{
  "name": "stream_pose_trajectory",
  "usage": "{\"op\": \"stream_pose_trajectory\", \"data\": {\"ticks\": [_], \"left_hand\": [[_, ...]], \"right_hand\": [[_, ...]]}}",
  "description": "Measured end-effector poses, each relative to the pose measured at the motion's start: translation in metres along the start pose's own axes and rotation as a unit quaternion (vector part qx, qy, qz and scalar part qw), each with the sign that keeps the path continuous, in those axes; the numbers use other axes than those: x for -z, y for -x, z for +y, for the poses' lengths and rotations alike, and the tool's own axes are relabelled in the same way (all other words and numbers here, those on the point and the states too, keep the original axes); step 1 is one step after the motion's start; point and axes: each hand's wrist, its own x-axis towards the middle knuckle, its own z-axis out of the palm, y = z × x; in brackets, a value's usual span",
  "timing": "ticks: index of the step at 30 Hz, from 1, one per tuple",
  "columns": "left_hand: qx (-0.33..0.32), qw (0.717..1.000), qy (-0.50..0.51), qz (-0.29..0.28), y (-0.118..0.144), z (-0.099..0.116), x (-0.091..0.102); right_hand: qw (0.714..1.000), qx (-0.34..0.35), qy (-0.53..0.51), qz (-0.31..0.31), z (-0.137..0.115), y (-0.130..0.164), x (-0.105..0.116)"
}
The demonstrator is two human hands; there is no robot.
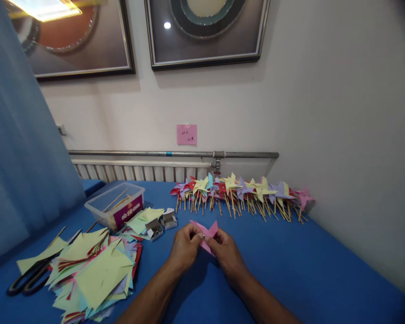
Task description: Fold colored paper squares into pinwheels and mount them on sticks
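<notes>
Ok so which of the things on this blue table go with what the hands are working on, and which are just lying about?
In use:
left hand and right hand, both gripping the pink paper piece
cut paper squares
pin boxes
tub of sticks
finished pinwheels

Lying about:
scissors
pink note
framed pictures

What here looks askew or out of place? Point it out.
The stack of paper squares at the left has slid into a loose fan, and part of it covers the scissors. The finished pinwheels lie in a tidy row by the wall. Both hands, left hand and right hand, pinch the pink paper.
</notes>
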Motion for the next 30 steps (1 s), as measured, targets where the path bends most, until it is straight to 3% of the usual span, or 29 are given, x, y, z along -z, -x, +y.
{"op": "stream_pose_trajectory", "data": {"ticks": [15,25,30], "left_hand": [[-0.005,1.0,-0.015,-0.001,0.0013,0.0003,-0.002],[0.008,0.993,0.11,0.039,0.0003,-0.0013,-0.0075],[0.064,0.973,0.217,0.049,-0.001,0.0051,-0.002]], "right_hand": [[1.0,-0.002,-0.008,0.014,0.0003,-0.0002,-0.0014],[0.999,0.017,-0.001,0.038,0.0052,-0.0059,0.0066],[0.998,-0.003,-0.048,0.034,0.0067,-0.0062,0.0073]]}}
